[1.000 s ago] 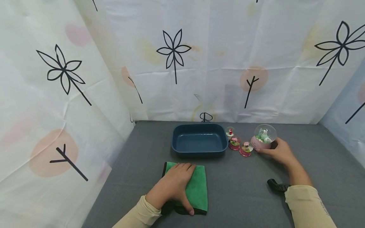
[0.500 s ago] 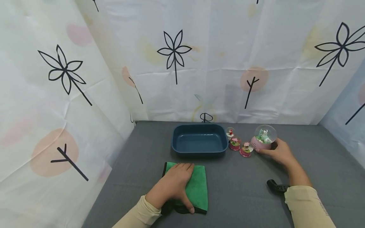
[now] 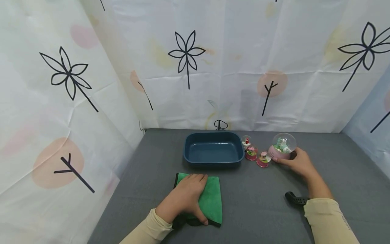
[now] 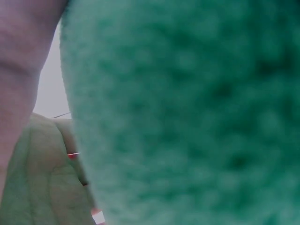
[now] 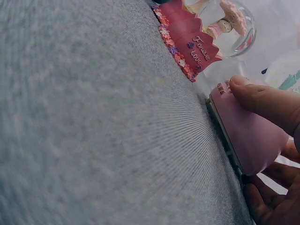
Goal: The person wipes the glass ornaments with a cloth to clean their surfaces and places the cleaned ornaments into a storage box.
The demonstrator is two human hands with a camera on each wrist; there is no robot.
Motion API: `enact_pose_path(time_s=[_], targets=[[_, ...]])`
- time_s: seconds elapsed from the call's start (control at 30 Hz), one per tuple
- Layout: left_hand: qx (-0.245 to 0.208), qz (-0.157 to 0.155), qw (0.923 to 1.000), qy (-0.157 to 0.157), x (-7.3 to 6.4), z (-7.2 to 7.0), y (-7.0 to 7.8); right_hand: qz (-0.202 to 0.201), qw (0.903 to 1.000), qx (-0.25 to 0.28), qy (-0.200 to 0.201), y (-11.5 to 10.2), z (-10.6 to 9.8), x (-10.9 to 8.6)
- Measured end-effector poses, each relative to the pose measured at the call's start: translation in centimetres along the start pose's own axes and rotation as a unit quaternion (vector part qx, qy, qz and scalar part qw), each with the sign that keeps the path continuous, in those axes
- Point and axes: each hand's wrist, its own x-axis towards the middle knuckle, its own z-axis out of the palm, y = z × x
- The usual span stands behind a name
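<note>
In the head view my left hand (image 3: 186, 196) lies over a folded green cloth (image 3: 211, 200) with a black border, its thumb at the near edge. The cloth fills most of the left wrist view, bulging beside the thumb (image 4: 18, 70). My right hand (image 3: 300, 164) grips the pink base of a large snow globe (image 3: 281, 145) from the right. Seen from the right wrist, the thumb (image 5: 267, 101) presses the base's side and the fingers curl behind it. The base (image 5: 248, 131) sits at the table surface; whether it is lifted I cannot tell.
A dark blue rectangular tray (image 3: 213, 165) stands at the back centre. Along its right side are a small white globe (image 3: 246, 141) and a small red-based globe (image 3: 251, 154). Another red-based globe (image 3: 263, 160) stands beside the large one. Patterned curtains (image 3: 228, 95) border the grey table (image 3: 250, 203).
The left thumb and the near edge of the green cloth have shifted slightly away from me. The right hand and the snow globe have stayed in place.
</note>
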Motion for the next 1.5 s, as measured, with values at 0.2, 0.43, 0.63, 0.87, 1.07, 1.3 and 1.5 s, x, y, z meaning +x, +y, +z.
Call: enact_pose_path(time_s=[0.2,0.43,0.63,0.87,1.07,1.3,1.5], targets=[[0.001,0.000,1.0000,0.008,0.1,-0.1,0.1,0.004,1.0000,0.008,0.002,-0.1,0.1,0.0],[-0.003,-0.012,0.9999,0.006,0.1,-0.3,0.2,-0.008,0.9997,0.001,0.022,-0.1,0.3,0.0],[-0.005,-0.012,0.9999,0.007,0.1,-0.4,0.2,-0.016,0.9977,0.003,0.066,-0.1,0.5,-0.1],[-0.010,-0.009,0.9997,0.021,0.1,-0.5,0.3,-0.011,0.9913,0.026,0.129,-0.4,0.3,-0.4],[-0.009,-0.009,0.9997,0.022,0.2,-0.4,0.2,-0.016,0.9854,0.050,0.162,-0.7,0.2,-0.3],[-0.019,-0.007,0.9996,0.017,0.3,-0.5,0.1,0.018,0.9770,0.081,0.196,-1.6,-0.2,-0.4],[-0.031,0.003,0.9987,0.040,0.2,-0.4,0.0,0.056,0.9707,0.106,0.208,-2.9,-0.6,-0.6]])
